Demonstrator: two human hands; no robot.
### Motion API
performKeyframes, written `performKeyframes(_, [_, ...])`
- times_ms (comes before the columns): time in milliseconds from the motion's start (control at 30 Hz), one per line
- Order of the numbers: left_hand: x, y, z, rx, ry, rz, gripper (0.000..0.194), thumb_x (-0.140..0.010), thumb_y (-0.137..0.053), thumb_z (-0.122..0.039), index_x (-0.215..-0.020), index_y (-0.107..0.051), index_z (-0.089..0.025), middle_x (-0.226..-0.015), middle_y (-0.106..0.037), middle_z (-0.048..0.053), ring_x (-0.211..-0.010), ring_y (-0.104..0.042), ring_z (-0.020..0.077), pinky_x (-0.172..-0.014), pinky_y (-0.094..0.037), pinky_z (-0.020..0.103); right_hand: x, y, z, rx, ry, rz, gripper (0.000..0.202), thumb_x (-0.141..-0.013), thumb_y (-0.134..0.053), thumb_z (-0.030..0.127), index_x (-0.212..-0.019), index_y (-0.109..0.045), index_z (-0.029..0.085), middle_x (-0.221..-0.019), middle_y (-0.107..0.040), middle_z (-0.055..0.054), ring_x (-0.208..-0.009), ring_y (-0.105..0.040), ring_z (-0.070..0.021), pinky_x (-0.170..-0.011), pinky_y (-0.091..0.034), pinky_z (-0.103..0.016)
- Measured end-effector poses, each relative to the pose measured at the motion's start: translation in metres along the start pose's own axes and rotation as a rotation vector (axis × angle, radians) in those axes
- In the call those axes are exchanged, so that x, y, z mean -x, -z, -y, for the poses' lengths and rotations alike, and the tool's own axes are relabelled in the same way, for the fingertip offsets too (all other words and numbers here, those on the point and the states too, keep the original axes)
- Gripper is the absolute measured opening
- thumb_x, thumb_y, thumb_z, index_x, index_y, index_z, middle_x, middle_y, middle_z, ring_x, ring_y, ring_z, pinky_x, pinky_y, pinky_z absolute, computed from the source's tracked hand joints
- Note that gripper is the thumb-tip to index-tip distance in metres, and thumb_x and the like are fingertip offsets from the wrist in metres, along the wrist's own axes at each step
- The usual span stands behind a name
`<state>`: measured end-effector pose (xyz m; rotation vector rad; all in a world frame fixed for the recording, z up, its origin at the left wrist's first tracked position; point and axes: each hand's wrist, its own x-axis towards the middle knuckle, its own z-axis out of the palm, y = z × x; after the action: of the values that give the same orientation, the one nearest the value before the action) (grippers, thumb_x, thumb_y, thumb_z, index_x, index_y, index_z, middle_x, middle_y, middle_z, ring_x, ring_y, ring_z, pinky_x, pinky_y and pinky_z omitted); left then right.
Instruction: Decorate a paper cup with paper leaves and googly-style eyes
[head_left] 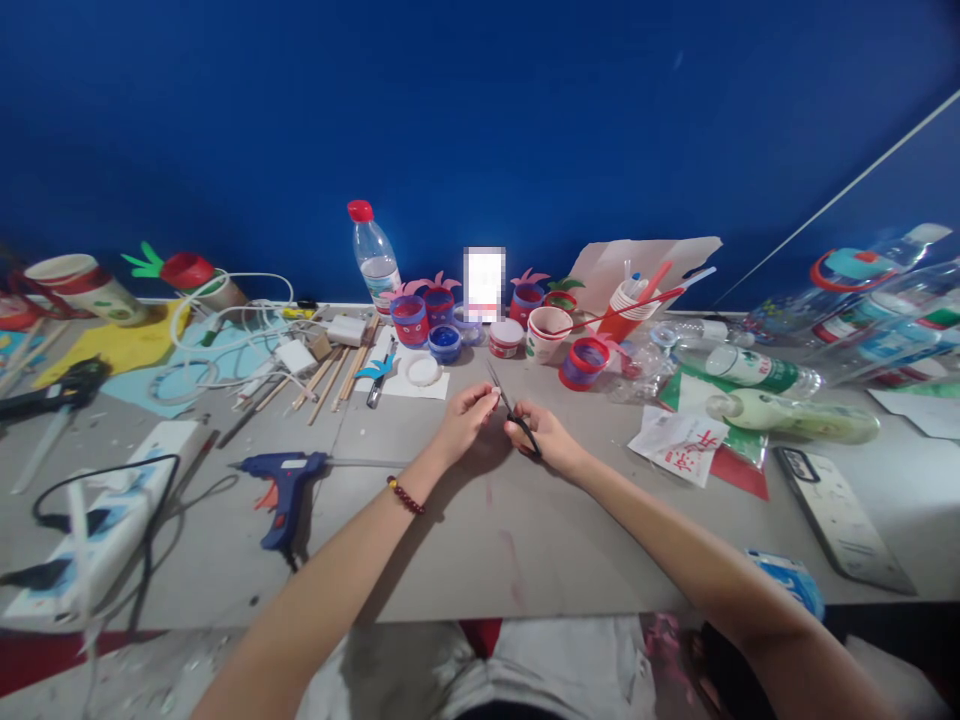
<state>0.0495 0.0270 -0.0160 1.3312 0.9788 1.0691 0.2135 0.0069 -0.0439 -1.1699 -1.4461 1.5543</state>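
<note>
My right hand (541, 434) grips a pair of scissors (526, 428) by its black handles, with the blades pointing up and to the left. Close beside the blades, the fingers of my left hand (471, 415) are pinched round a small whitish piece (495, 393), too small to name. Beyond both hands stand a jar of pinkish paint (506, 340), a jar of blue paint (445, 343) and a paper cup (546, 338) with a red-handled brush in it. A white lid (424, 372) lies on white paper to the left.
A blue glue gun (289, 480) and a white power strip (112, 520) lie to the left, near wooden sticks and cables (202, 330). Painted cups (409, 318) stand along the blue wall (480, 130). Plastic bottles (765, 370) and a phone (840, 515) lie to the right.
</note>
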Motion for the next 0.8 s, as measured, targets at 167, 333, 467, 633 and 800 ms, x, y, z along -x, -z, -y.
performKeyframes(167, [0.000,0.002,-0.004,-0.015,-0.001,0.037,0.030,-0.080,-0.054,-0.038,-0.058,-0.045,-0.019,-0.054,-0.041,-0.004,-0.054,-0.039,0.0099,-0.055,-0.031,0.025,0.000,0.000,-0.001,0.013,0.021,-0.002,0.048,-0.073,-0.067,0.061,-0.075,-0.039,0.022,-0.047,-0.040,0.009,-0.039,-0.030,-0.0057,-0.039,-0.016,-0.019])
performKeyframes(333, [-0.003,0.006,-0.005,-0.048,-0.016,0.051,0.030,-0.080,-0.053,-0.038,-0.059,-0.046,-0.019,-0.053,-0.041,-0.004,-0.053,-0.039,0.0102,-0.054,-0.032,0.025,0.000,0.000,0.004,-0.010,-0.019,0.005,0.048,-0.071,-0.069,0.058,-0.073,-0.038,0.022,-0.044,-0.039,0.010,-0.038,-0.028,-0.0054,-0.038,-0.016,-0.019])
performKeyframes(467, [-0.005,0.010,-0.006,-0.075,-0.013,0.066,0.032,-0.080,-0.053,-0.037,-0.056,-0.045,-0.019,-0.050,-0.041,-0.003,-0.053,-0.039,0.0108,-0.054,-0.034,0.025,0.000,0.000,0.005,0.021,-0.054,-0.009,0.046,-0.070,-0.071,0.054,-0.074,-0.040,0.022,-0.043,-0.039,0.010,-0.037,-0.027,-0.0054,-0.036,-0.016,-0.019])
performKeyframes(633, [-0.006,0.010,-0.003,-0.039,-0.013,0.052,0.030,-0.081,-0.051,-0.035,-0.056,-0.046,-0.019,-0.052,-0.042,-0.003,-0.055,-0.042,0.0110,-0.056,-0.036,0.025,0.000,0.000,0.007,0.040,-0.065,-0.024,0.046,-0.069,-0.071,0.055,-0.074,-0.040,0.022,-0.043,-0.038,0.010,-0.037,-0.027,-0.0053,-0.036,-0.016,-0.018])
performKeyframes(800, [-0.006,0.006,0.002,0.049,0.006,-0.021,0.033,-0.080,-0.053,-0.041,-0.058,-0.049,-0.018,-0.054,-0.044,-0.003,-0.053,-0.041,0.0104,-0.052,-0.033,0.024,-0.001,-0.002,0.009,-0.020,-0.044,-0.037,0.048,-0.068,-0.072,0.056,-0.073,-0.038,0.022,-0.043,-0.039,0.010,-0.037,-0.027,-0.0052,-0.037,-0.017,-0.019])
